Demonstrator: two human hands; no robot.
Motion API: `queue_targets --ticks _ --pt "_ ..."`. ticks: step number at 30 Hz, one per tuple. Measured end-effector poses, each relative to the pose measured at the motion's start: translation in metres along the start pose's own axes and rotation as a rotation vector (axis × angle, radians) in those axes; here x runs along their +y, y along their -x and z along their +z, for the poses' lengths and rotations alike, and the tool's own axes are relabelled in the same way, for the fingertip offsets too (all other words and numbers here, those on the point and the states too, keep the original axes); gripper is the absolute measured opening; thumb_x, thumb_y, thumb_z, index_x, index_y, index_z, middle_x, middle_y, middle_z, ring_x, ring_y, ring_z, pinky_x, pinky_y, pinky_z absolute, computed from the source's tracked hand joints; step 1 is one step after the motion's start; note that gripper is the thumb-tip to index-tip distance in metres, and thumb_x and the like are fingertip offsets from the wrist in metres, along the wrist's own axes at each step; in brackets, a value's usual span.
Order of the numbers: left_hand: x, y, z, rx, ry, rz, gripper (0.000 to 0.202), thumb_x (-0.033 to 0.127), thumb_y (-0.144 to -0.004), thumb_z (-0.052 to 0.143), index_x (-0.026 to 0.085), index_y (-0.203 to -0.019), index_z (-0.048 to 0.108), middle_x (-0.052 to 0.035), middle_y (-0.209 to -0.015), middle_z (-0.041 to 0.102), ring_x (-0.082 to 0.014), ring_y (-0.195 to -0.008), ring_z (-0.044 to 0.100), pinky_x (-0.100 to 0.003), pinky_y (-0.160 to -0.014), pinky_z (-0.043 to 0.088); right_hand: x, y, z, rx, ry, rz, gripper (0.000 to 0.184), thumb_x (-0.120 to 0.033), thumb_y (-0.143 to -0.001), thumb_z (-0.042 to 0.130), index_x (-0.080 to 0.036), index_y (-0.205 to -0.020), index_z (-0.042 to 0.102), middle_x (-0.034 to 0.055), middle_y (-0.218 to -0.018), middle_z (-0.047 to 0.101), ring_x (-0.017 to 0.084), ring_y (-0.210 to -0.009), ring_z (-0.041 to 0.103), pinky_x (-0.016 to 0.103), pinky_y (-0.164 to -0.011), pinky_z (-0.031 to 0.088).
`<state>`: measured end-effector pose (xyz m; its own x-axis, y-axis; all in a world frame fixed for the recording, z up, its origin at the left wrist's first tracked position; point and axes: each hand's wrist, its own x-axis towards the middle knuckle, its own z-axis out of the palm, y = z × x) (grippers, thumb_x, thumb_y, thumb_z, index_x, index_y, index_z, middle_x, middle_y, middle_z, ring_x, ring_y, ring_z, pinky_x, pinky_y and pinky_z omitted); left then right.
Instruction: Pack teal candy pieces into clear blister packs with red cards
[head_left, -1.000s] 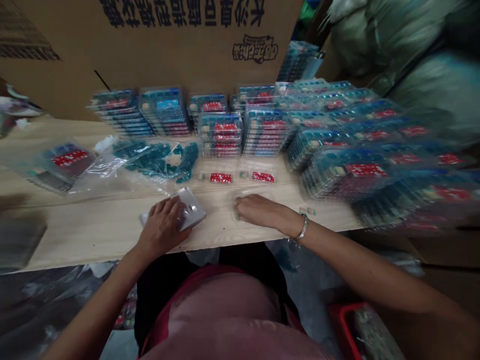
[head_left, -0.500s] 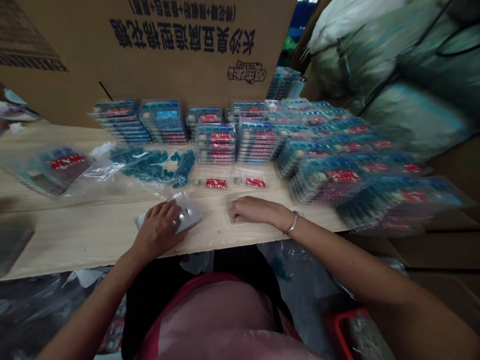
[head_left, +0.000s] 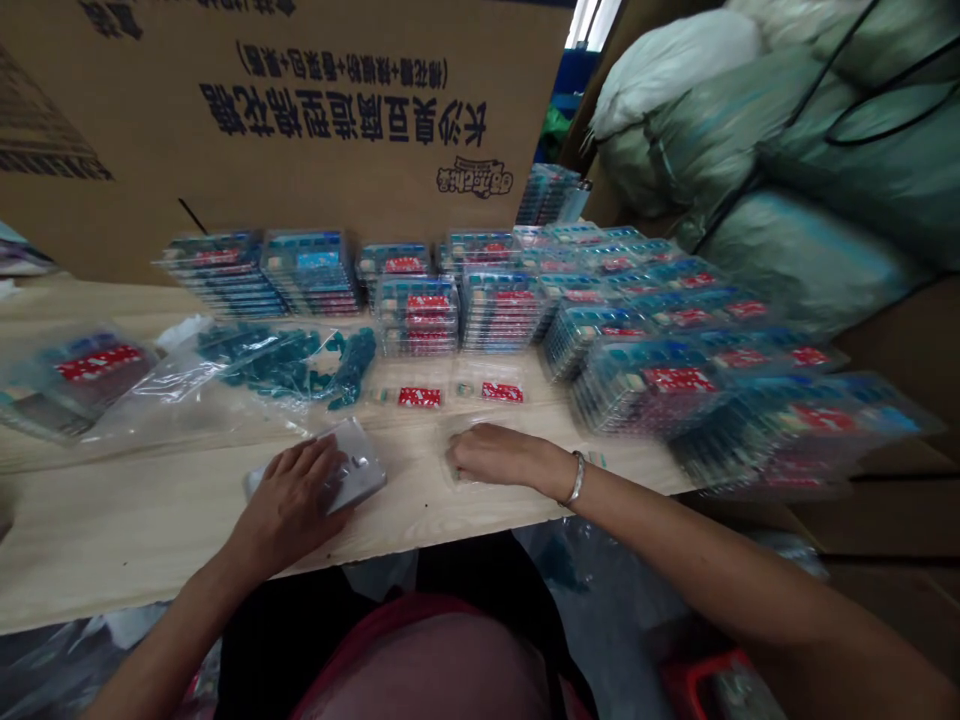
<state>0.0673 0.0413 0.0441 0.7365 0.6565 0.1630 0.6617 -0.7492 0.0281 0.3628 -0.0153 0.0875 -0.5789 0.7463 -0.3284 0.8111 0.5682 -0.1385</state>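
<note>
My left hand (head_left: pixel 289 495) lies palm down on a small stack of clear plastic trays (head_left: pixel 351 472) at the near edge of the wooden table (head_left: pixel 135 510), fingers curled over it. My right hand (head_left: pixel 491 456) rests knuckles up on a single clear plastic tray (head_left: pixel 452 447) lying flat on the table, fingers bent and pressing it. A metal bracelet (head_left: pixel 577 478) circles that wrist. Just beyond the hands lie two small trays with red labels (head_left: pixel 420 397), (head_left: pixel 502 392).
Stacks of filled blue and red blister packs (head_left: pixel 420 310) line the back and spread to the right (head_left: pixel 675 370). A bag of teal pieces (head_left: pixel 292 360) and a bagged pack (head_left: pixel 75 375) lie left. A big cardboard box (head_left: pixel 300 120) stands behind; stuffed sacks (head_left: pixel 750 150) at right.
The view has tilted up and shifted, so the table sits lower in frame. Both hands stay on their trays with hardly any movement.
</note>
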Motion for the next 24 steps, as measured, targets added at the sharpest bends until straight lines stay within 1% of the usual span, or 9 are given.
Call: queue_targets --ticks 3,5,8,12,16,18,20,23,24 --pt "-0.007 0.0 0.004 0.022 0.037 0.049 0.048 0.039 -0.067 0.064 0.017 -0.11 0.058 -0.0159 -0.124 0.058 -0.0346 -0.114 0.053 -0.049 -0.094 0.045 0.0 0.0 -0.002 -0.018 -0.026 0.049 0.015 -0.011 -0.082 0.054 -0.008 -0.085 0.069 0.0144 -0.09 0.07 0.019 -0.076 0.062 0.027 -0.062 0.036" --pt "-0.012 0.001 0.006 0.051 0.078 0.086 0.048 0.04 -0.069 0.063 0.017 -0.111 0.057 -0.0163 -0.124 0.058 -0.034 -0.116 0.053 -0.049 -0.095 0.046 0.004 0.0 -0.002 -0.016 -0.085 0.05 0.015 -0.011 -0.081 0.054 -0.011 -0.082 0.069 0.0116 -0.088 0.069 0.017 -0.074 0.06 0.026 -0.062 0.035" --pt "-0.018 0.003 0.006 0.06 0.161 0.134 0.045 0.042 -0.073 0.062 0.018 -0.111 0.057 -0.0139 -0.124 0.059 -0.0306 -0.12 0.051 -0.046 -0.1 0.045 0.011 0.0 0.006 0.043 -0.181 0.018 0.014 -0.01 -0.08 0.054 -0.014 -0.079 0.067 0.0062 -0.083 0.067 0.015 -0.073 0.057 0.024 -0.064 0.036" --pt "-0.019 0.008 -0.007 -0.025 0.253 0.117 0.045 0.043 -0.073 0.066 0.019 -0.11 0.058 -0.0117 -0.123 0.06 -0.028 -0.123 0.05 -0.043 -0.1 0.048 0.014 0.003 0.021 0.151 -0.302 -0.001 0.013 -0.008 -0.081 0.052 -0.015 -0.078 0.063 0.0034 -0.081 0.061 0.013 -0.072 0.054 0.023 -0.065 0.036" --pt "-0.014 0.01 -0.018 -0.091 0.303 0.072 0.043 0.037 -0.073 0.068 0.016 -0.109 0.058 -0.0137 -0.127 0.059 -0.0282 -0.125 0.048 -0.043 -0.101 0.047 0.01 0.006 0.023 0.142 -0.3 0.064 0.017 -0.013 -0.086 0.05 -0.016 -0.073 0.061 0.0039 -0.077 0.059 0.015 -0.071 0.055 0.024 -0.065 0.037" --pt "-0.009 0.011 -0.018 -0.091 0.315 0.04 0.042 0.036 -0.071 0.07 0.015 -0.106 0.059 -0.0144 -0.125 0.059 -0.0288 -0.123 0.05 -0.044 -0.101 0.046 0.0 0.002 0.02 0.151 -0.257 0.115 0.019 -0.013 -0.087 0.049 -0.016 -0.072 0.061 0.0053 -0.079 0.06 0.017 -0.073 0.056 0.026 -0.066 0.039" --pt "-0.003 0.012 -0.016 -0.069 0.318 0.012 0.045 0.036 -0.069 0.071 0.015 -0.107 0.059 -0.015 -0.124 0.06 -0.0292 -0.121 0.052 -0.045 -0.101 0.046 -0.02 -0.008 0.018 0.223 -0.245 0.127 0.018 -0.014 -0.088 0.047 -0.016 -0.08 0.063 0.0069 -0.085 0.06 0.018 -0.081 0.058 0.027 -0.07 0.041" --pt "0.001 0.019 -0.014 -0.021 0.319 0.023 0.048 0.036 -0.07 0.069 0.016 -0.111 0.057 -0.015 -0.123 0.061 -0.0288 -0.119 0.054 -0.045 -0.101 0.046 -0.061 -0.032 0.018 0.358 -0.316 0.044 0.017 -0.017 -0.088 0.05 -0.018 -0.101 0.061 0.0074 -0.1 0.06 0.018 -0.093 0.057 0.027 -0.078 0.044" --pt "-0.001 0.023 -0.014 -0.006 0.314 0.032 0.048 0.036 -0.07 0.069 0.016 -0.112 0.056 -0.0146 -0.122 0.062 -0.0284 -0.118 0.054 -0.045 -0.101 0.046 -0.073 -0.04 0.018 0.377 -0.34 0.016 0.018 -0.02 -0.088 0.051 -0.018 -0.104 0.06 0.0071 -0.102 0.06 0.018 -0.093 0.058 0.027 -0.078 0.045"
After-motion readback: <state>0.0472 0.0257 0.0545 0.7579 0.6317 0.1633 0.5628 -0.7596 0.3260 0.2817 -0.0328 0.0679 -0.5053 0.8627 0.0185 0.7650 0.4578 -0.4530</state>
